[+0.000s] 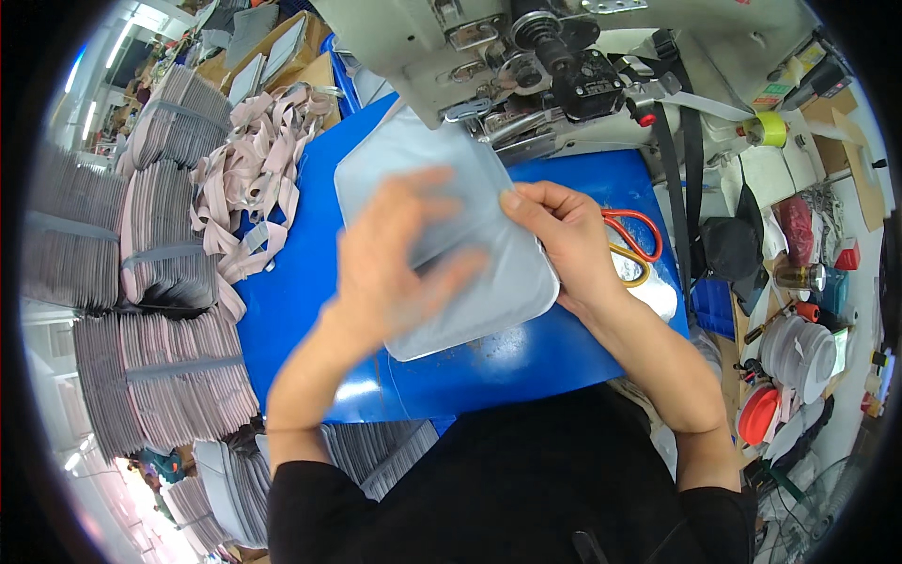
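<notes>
A light grey, flat panel with rounded corners [503,305], which looks like fabric, lies over the blue work surface with its far end by the sewing machine [554,85]. My right hand [573,240] pinches the panel's right edge between thumb and fingers. Over the panel's left part is my left hand [390,258], blurred by motion, its fingers spread and nothing seen in them. Whether it touches the panel I cannot tell. Scissors with red and yellow handles [639,235] lie just right of my right hand, their blades hidden.
Under the panel is the blue work surface [282,324]. Pale pink straps [249,179] heap on its left side. Beyond them stand tied stacks of grey panels [178,367]. Black straps [691,169] hang at the machine's right. Tape rolls [794,352] and tools crowd the far right.
</notes>
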`<action>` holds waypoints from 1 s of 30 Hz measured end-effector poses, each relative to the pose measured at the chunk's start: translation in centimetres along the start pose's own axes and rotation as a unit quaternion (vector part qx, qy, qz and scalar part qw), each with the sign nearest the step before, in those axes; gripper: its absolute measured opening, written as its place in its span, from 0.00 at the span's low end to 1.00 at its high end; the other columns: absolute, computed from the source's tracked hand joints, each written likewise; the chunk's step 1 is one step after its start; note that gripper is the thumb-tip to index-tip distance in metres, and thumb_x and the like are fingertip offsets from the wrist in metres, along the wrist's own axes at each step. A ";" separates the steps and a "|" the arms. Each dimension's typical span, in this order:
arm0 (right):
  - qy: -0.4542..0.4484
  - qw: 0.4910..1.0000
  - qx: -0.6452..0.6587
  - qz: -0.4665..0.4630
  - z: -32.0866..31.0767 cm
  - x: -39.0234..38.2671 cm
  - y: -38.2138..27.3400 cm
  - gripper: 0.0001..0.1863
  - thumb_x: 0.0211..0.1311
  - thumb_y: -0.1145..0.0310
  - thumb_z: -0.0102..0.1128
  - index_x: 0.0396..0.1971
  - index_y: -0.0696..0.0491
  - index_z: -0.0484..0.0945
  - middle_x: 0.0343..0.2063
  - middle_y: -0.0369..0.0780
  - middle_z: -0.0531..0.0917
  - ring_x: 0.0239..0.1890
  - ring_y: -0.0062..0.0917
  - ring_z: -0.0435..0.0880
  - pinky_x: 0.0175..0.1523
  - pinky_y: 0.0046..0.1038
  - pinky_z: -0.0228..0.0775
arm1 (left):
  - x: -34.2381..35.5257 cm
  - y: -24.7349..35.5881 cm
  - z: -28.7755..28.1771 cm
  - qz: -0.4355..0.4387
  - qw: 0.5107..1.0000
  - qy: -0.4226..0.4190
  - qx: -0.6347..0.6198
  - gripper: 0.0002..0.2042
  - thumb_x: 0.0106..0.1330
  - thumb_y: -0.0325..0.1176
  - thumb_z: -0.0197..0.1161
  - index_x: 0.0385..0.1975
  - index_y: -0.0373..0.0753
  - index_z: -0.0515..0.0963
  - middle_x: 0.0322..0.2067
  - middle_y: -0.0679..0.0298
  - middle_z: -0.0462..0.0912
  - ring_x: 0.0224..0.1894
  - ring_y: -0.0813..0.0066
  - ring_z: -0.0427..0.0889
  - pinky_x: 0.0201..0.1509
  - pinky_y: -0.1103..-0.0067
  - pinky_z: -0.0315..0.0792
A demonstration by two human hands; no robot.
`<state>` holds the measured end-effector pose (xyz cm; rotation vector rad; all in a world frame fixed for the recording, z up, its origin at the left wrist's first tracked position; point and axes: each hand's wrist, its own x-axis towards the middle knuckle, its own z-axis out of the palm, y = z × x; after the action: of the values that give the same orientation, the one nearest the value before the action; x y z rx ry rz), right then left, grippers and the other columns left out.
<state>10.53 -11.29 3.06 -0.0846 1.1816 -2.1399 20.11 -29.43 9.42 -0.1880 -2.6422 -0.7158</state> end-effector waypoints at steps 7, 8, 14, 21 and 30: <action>0.005 0.999 0.008 -0.052 0.8 3.7 0.7 0.14 0.65 0.67 0.74 0.41 0.63 0.86 0.33 0.39 0.88 0.34 0.17 0.84 0.39 0.23 0.76 | -1.5 3.5 3.9 0.055 0.994 0.036 0.092 0.19 0.51 0.28 0.80 0.43 0.38 0.82 0.57 0.53 0.84 0.59 0.51 0.84 0.60 0.65 0.80; 0.005 0.998 0.014 -0.059 0.9 3.9 0.7 0.14 0.65 0.66 0.74 0.40 0.63 0.86 0.33 0.38 0.88 0.34 0.17 0.83 0.39 0.24 0.76 | -1.1 3.2 4.0 0.054 0.993 0.045 0.092 0.18 0.52 0.26 0.79 0.43 0.37 0.82 0.56 0.52 0.84 0.58 0.50 0.85 0.60 0.66 0.80; 0.034 0.964 -0.216 -0.153 0.7 1.0 0.8 0.13 0.64 0.61 0.72 0.35 0.56 0.85 0.27 0.33 0.85 0.30 0.15 0.79 0.34 0.25 0.71 | 0.1 1.6 2.2 -0.003 0.987 0.160 -0.011 0.18 0.52 0.18 0.71 0.45 0.35 0.81 0.48 0.54 0.89 0.51 0.51 0.88 0.54 0.66 0.82; 0.013 0.982 -0.154 -0.110 -1.2 -0.6 3.0 0.06 0.62 0.73 0.69 0.37 0.58 0.85 0.27 0.34 0.86 0.27 0.13 0.80 0.32 0.21 0.72 | 0.1 1.8 3.4 0.180 0.974 0.074 0.113 0.09 0.55 0.20 0.70 0.36 0.36 0.85 0.42 0.60 0.90 0.44 0.64 0.90 0.45 0.73 0.83; 0.015 0.998 -0.027 -0.046 0.6 1.5 2.0 0.06 0.66 0.72 0.70 0.40 0.56 0.87 0.30 0.33 0.87 0.30 0.11 0.82 0.32 0.17 0.75 | 2.7 0.2 2.9 0.183 0.970 0.057 0.148 0.07 0.55 0.24 0.68 0.34 0.42 0.85 0.40 0.68 0.90 0.42 0.68 0.90 0.38 0.73 0.82</action>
<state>10.69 -13.32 1.47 -0.1337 1.2754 -2.1970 16.74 -27.69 8.28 -0.5148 -2.4668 -0.2025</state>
